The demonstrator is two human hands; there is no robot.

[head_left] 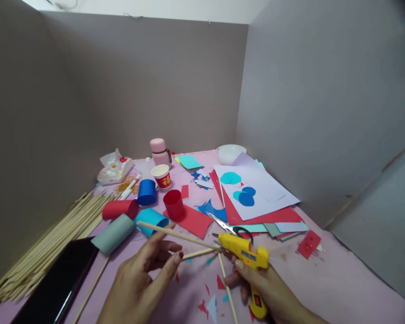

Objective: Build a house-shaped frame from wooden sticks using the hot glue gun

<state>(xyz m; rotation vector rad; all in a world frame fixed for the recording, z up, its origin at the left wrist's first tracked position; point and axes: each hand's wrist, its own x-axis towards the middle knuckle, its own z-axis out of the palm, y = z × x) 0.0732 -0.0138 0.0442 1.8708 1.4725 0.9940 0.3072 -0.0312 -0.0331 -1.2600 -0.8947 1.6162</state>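
Your right grip (pixel 260 284) is wrapped tight around the handle of the yellow glue gun (pixel 245 253). Its nozzle points away from that grip, towards your left hand, and sits right on the spot where three sticks meet. The long stick (pixel 168 232) runs from that joint up and out past your left grip (pixel 144 271). The short stick (pixel 197 254) lies between your two grips. The third stick (pixel 227 288) slants back from the joint, along the inner side of your right grip.

Your left fingers are half spread, with the thumb tip at the near end of the short stick. I cannot tell whether anything is truly pinched there.

By the look of it, you are gluing the joint of a small stick frame. The next move calls for a steady nozzle, a small bead of glue and no shift in the sticks, so firm up the left grip first. Mind your fingertips, because the hot tip is near them.

Just beyond the gun lie the scissors (pixel 227 227). A teal paper roll (pixel 152 220) sits ahead of your left grip. Paper scraps (pixel 210 308) dot the bench (pixel 324 281) between your wrists.
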